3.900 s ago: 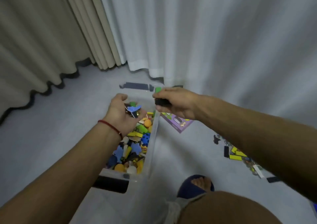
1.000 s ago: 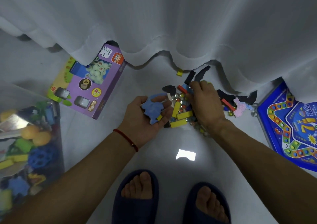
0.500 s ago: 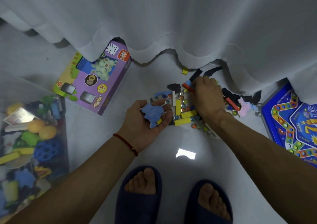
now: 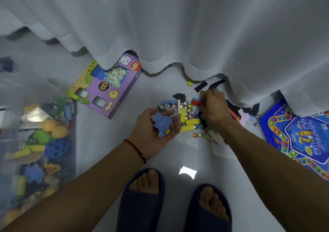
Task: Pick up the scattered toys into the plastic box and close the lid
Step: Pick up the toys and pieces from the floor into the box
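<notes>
Left hand [image 4: 157,128] is palm up near the middle of the floor [image 4: 110,142], fingers curled round a blue foam piece [image 4: 162,124] with a small yellow bit tucked beside it. Right hand [image 4: 214,107] is down in the toy pile [image 4: 188,114] just to its right, knuckles up, fingertips bent into the pieces; it looks to be pinching a red and blue piece [image 4: 196,101] at its far-left edge, though the fingers hide the actual grip. Yellow blocks [image 4: 191,122] lie between the two hands, with glass marbles [image 4: 187,107] scattered around them and black foam scraps [image 4: 201,86] further off, right at the curtain [image 4: 178,27] hem. A lone yellow cube [image 4: 190,82] sits by that hem too. The plastic box [image 4: 71,125] stands at the left edge, well apart from the pile, open and full of coloured toys. A purple toy carton [image 4: 110,87] lies between box and pile, partly under the curtain. On the right, a blue game board [image 4: 302,135]. Two feet in dark slippers [image 4: 142,205] at the near edge.
</notes>
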A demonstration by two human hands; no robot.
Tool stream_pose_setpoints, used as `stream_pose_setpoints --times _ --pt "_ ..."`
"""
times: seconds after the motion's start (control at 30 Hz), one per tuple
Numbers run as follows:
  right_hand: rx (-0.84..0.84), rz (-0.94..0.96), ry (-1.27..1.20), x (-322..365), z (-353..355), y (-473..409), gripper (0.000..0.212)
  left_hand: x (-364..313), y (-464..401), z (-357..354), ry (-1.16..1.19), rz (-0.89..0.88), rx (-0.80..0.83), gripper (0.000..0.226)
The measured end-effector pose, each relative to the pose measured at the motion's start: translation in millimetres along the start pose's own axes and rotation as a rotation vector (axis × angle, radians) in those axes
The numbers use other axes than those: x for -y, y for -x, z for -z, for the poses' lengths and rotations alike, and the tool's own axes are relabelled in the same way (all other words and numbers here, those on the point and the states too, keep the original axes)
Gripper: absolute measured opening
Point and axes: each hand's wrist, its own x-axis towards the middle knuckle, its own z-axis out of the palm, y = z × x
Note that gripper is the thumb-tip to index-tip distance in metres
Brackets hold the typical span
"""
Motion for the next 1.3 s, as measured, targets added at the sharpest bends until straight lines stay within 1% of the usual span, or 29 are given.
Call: stream_pose_setpoints --times 0.1,0.27,0.33,0.37,0.43,0.47,0.53,0.6,0.67,0.7,0.77,0.83,0.9,0.97,1.0,1.1,1.13,1.2,1.27,1.3 --pt "0.016 0.027 0.076 7 4 3 0.03 0 7 2 -0.005 -0.002 0.002 0.051" --pt "-0.059 -0.035 -0.09 10 26 15 0.034 -9 32 -3 -0.046 -0.025 -0.013 0.05" --pt "-0.016 -0.071 -0.138 21 47 25 0.034 -18 53 -8 -0.03 -0.069 -0.04 0.042" --pt "0.049 -0.115 -0.22 33 61 33 0.029 -23 67 -11 -0.02 -0.095 -0.053 0.037" --pt "0.23 -0.183 -0.488 67 90 53 0.019 -34 102 -12 -0.013 -0.153 -0.059 0.025" --pt "0.335 -0.167 -0.596 90 106 63 0.017 -41 119 -9 -0.02 -0.179 -0.058 0.021" --pt "0.528 -0.086 -0.664 142 136 82 0.013 -58 158 6 -0.024 -0.246 -0.056 0.021" --pt "0.692 -0.001 -0.685 202 163 104 0.021 -78 198 28 0.016 -0.344 -0.044 0.026" --pt "0.817 0.098 -0.727 266 179 123 0.023 -101 234 56 0.064 -0.484 -0.101 0.033" --pt "0.842 0.145 -0.741 297 181 131 0.021 -114 249 71 0.094 -0.554 -0.153 0.037" --pt "0.818 0.213 -0.78 357 177 141 0.013 -139 273 101 0.167 -0.647 -0.242 0.042" --pt "0.759 0.206 -0.846 407 167 145 0.01 -159 289 121 0.201 -0.647 -0.273 0.046" --pt "0.655 0.191 -0.815 436 158 146 0.022 -173 296 128 0.174 -0.616 -0.255 0.045" --pt "0.588 0.218 -0.69 443 154 147 0.035 -181 296 126 0.119 -0.608 -0.277 0.04" --pt "0.578 0.241 -0.627 439 155 149 0.037 -184 293 125 0.088 -0.613 -0.297 0.042" --pt "0.537 0.291 -0.495 402 169 148 0.024 -186 277 120 0.02 -0.607 -0.336 0.055" --pt "0.519 0.301 -0.45 381 176 146 0.023 -184 270 117 -0.038 -0.62 -0.358 0.053" --pt "0.51 0.269 -0.352 333 192 141 0.022 -177 253 105 -0.143 -0.692 -0.357 0.033" --pt "0.487 0.192 -0.251 276 212 135 0.02 -159 236 82 -0.209 -0.744 -0.281 0.019" --pt "0.467 0.145 -0.206 248 221 133 0.021 -147 227 67 -0.257 -0.756 -0.232 0.017"
